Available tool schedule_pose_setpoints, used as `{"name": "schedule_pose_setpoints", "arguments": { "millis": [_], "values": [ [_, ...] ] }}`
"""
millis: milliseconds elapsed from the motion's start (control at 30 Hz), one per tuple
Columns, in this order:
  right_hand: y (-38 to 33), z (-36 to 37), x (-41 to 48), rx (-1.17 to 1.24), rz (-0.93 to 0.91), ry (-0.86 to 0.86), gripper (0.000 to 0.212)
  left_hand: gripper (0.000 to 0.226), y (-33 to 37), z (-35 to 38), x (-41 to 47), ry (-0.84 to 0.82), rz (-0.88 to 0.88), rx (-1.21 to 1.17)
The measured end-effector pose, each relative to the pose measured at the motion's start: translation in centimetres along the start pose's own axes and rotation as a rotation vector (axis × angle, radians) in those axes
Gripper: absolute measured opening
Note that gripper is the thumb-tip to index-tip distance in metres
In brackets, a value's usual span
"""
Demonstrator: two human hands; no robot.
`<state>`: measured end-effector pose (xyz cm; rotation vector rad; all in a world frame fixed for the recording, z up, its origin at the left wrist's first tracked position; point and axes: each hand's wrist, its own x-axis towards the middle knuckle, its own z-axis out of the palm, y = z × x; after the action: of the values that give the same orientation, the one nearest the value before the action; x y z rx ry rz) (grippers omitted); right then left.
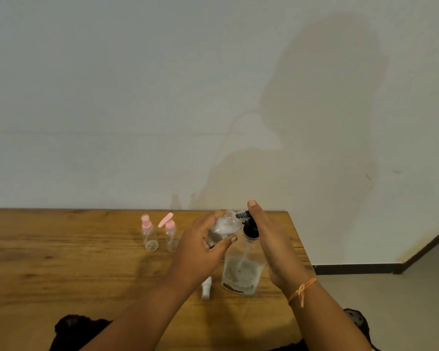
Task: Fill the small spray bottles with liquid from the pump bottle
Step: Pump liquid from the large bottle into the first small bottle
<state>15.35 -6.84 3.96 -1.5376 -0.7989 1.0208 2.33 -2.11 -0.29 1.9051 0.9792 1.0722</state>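
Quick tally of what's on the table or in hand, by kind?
Pink-topped small bottles, standing: 2
Small bottle in left hand: 1
Pump bottle, black top, under right hand: 1
Loose white cap on table: 1
Total: 5

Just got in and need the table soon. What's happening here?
A person is filling a small clear bottle, held tilted in the left hand at the black nozzle of the pump bottle, with the right hand on the pump. Its white sprayer cap lies on the wooden table. Two pink-topped bottles stand capped and look empty.
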Motion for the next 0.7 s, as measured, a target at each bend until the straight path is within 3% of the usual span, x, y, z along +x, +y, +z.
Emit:
{"name": "schedule_pose_setpoints", "arguments": {
  "millis": [200,300,467,700],
  "values": [
    [-0.9,-0.6,0.5,0.021,0.095,-0.051,0.042,0.047,0.4,-0.1,0.0,0.021,0.001,-0.013],
    [-1.9,-0.9,0.9,0.084,0.163,-0.054,0.059,0.047,0.4,-0.1,0.0,0.02,-0.008,-0.003],
    [-3.5,-0.7,2.3,-0.078,0.105,0.009,0.073,0.048,0.6,0.0,0.0,0.008,-0.011,0.002],
    [-2.6,0.7,3.8,-0.296,0.08,0.067,0.048,0.05,0.7,0.0,0.0,0.014,-0.002,-0.004]
  ]
}}
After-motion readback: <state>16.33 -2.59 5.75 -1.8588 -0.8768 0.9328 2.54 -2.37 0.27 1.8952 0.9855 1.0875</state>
